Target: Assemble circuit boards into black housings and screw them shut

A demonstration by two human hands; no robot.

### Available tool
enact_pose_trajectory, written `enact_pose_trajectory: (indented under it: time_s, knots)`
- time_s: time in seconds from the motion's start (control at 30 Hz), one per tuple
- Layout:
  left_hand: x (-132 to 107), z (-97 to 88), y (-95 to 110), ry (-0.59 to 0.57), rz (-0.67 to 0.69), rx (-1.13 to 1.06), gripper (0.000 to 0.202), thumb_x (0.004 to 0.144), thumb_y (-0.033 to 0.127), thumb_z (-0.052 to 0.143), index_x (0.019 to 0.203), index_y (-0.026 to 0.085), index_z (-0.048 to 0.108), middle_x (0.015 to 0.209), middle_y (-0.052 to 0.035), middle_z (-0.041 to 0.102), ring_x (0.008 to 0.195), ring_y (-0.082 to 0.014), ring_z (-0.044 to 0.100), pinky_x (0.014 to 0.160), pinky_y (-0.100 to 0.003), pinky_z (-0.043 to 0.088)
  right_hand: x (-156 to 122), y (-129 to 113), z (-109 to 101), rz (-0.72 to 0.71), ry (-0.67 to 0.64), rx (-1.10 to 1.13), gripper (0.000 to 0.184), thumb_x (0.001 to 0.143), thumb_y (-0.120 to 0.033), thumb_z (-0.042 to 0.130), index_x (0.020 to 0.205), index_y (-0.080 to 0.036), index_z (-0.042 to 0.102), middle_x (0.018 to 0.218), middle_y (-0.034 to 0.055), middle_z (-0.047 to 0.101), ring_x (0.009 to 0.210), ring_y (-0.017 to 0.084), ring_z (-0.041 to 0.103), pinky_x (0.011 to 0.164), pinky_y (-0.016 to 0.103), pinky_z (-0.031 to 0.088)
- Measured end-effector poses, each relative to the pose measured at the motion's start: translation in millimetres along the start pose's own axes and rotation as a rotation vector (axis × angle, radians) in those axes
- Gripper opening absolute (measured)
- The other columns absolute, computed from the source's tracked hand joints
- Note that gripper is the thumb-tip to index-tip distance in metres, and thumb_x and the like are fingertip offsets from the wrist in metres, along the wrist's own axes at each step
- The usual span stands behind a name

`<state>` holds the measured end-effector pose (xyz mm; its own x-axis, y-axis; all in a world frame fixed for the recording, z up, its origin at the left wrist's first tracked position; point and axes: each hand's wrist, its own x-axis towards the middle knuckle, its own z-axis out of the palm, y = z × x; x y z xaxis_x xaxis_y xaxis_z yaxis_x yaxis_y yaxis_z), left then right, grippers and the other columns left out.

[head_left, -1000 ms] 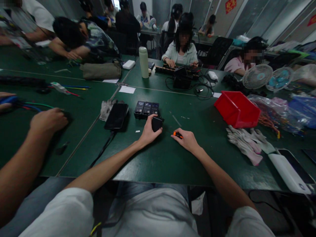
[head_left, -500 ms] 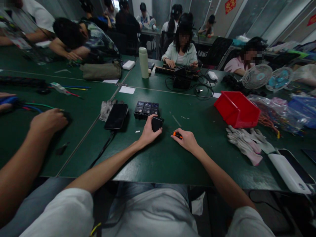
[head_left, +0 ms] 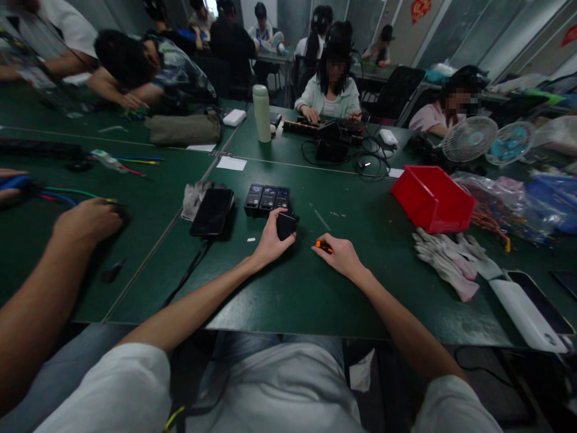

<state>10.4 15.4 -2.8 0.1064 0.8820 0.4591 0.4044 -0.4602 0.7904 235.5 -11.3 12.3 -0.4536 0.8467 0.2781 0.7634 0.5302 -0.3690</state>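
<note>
My left hand is closed around a small black box-shaped part, held low over the green table. Just behind it stand several similar black modules in a row. My right hand grips a screwdriver with an orange and black handle. Its thin shaft points left toward the black part; whether the tip touches it I cannot tell. A small white scrap lies left of my left hand.
A black phone with a cable rests on a grey glove at the left. To the right are a red bin, work gloves and a white power bank. A neighbour's hand works with wires. A green bottle stands farther back.
Almost nothing differs. Both hands keep their places and their hold on the black part and the screwdriver; the view has shifted very slightly.
</note>
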Motion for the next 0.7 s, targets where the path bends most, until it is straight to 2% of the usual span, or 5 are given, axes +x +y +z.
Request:
enact_pose_trajectory:
  time_s: [0.7]
  knots:
    - [0.2, -0.6, -1.5, -0.015, 0.002, -0.032, 0.061, 0.073, 0.021, 0.064, 0.127, 0.024, 0.036, 0.11, -0.0062, 0.052, 0.094, -0.0184, 0.054, 0.088, -0.037, 0.045, -0.7, -1.5, -1.2, -0.007, -0.009, 0.021, 0.027, 0.09, -0.043, 0.053, 0.099, -0.018, 0.057, 0.08, 0.0052, 0.068, 0.067, 0.016, 0.064, 0.061, 0.024, 0.045]
